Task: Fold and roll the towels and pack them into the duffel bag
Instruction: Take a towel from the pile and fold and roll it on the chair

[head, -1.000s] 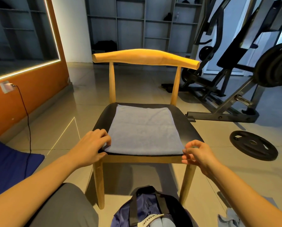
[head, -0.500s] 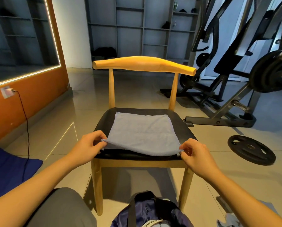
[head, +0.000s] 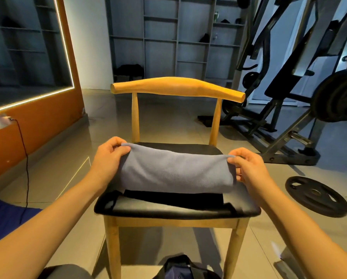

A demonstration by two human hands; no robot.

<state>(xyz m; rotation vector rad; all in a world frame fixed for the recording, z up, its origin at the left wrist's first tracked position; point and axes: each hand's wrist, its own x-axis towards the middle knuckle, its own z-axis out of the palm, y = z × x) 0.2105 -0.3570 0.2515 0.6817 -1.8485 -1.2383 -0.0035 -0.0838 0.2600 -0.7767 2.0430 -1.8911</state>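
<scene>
Towel (head: 174, 172) was found on the black seat of the wooden chair (head: 176, 88), doubled over on itself, with its upper layer raised in a soft hump. The fold lay across the middle of the seat, and bare seat showed in front of it and behind it.

Your left hand (head: 108, 160) pinched the towel's upper left corner between thumb and curled fingers. Your right hand (head: 249, 168) pinched the upper right corner in the same manner. Both corners were held clear of the seat, at about the same height.

The duffel bag (head: 182, 268) stood on the floor at the front of the chair, between its front legs, cut off by the lower edge of view. I could not tell whether it was open.

A weight plate (head: 317, 196) lay flat on the floor to the right, well apart from the chair.
</scene>
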